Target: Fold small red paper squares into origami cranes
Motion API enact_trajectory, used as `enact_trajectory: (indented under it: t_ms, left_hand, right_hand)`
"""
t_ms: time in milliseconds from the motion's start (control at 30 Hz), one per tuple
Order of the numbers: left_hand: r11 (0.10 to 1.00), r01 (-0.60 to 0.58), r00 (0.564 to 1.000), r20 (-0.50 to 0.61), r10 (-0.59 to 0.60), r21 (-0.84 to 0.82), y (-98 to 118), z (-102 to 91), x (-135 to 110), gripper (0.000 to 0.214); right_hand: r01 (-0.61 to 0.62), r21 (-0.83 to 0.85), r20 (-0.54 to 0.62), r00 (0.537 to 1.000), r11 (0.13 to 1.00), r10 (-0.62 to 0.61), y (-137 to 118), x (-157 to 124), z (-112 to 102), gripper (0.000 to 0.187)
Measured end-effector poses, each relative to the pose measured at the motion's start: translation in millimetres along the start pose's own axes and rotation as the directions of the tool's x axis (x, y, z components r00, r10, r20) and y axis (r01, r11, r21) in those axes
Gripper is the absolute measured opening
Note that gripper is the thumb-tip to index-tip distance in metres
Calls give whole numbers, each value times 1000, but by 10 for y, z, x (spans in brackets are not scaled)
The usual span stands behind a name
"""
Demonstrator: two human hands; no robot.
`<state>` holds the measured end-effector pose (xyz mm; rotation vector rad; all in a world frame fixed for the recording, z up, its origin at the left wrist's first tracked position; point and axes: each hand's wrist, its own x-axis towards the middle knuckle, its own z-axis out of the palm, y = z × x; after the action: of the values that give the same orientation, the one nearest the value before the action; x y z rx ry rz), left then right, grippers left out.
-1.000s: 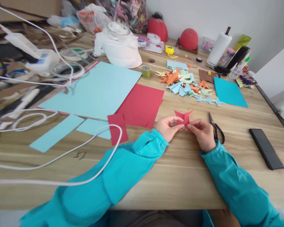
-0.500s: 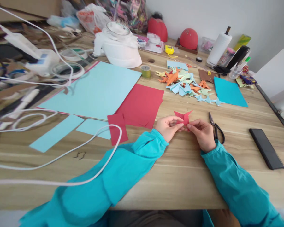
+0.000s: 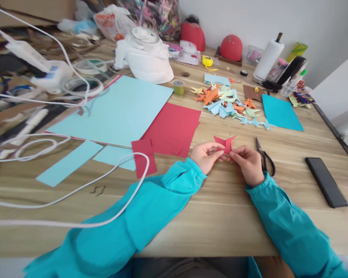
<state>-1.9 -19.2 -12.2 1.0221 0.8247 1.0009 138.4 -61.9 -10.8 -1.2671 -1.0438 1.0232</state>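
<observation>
A small folded red paper piece (image 3: 225,143) with two pointed tips is pinched between both hands just above the wooden table (image 3: 220,216). My left hand (image 3: 205,155) grips its left side with thumb and fingers closed. My right hand (image 3: 248,163) pinches its right side. Both arms wear teal sleeves. Black scissors (image 3: 266,157) lie right beside my right hand. Red paper sheets (image 3: 171,129) lie to the left of my left hand.
A pile of folded paper figures (image 3: 227,104) and a teal sheet (image 3: 281,113) lie farther back. A black phone (image 3: 326,181) is at the right. Light blue sheets (image 3: 116,112), white cables (image 3: 75,189), tape rolls and clutter fill the left side.
</observation>
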Motion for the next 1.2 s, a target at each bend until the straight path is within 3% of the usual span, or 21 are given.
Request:
enact_trajectory:
  t_ms: [467, 900, 1200]
  left_hand:
    - [998, 29, 998, 52, -26, -54, 18, -31, -11, 23]
    - [991, -74, 997, -3, 75, 111, 4, -2, -11, 13]
    - [981, -72, 997, 11, 71, 181, 5, -10, -18, 23]
  right_hand:
    - [3, 17, -11, 1000, 1000, -3, -13, 10, 1, 17]
    - [13, -11, 47, 999, 1000, -13, -35, -4, 16, 15]
    - [45, -59, 47, 998, 997, -43, -56, -18, 15, 15]
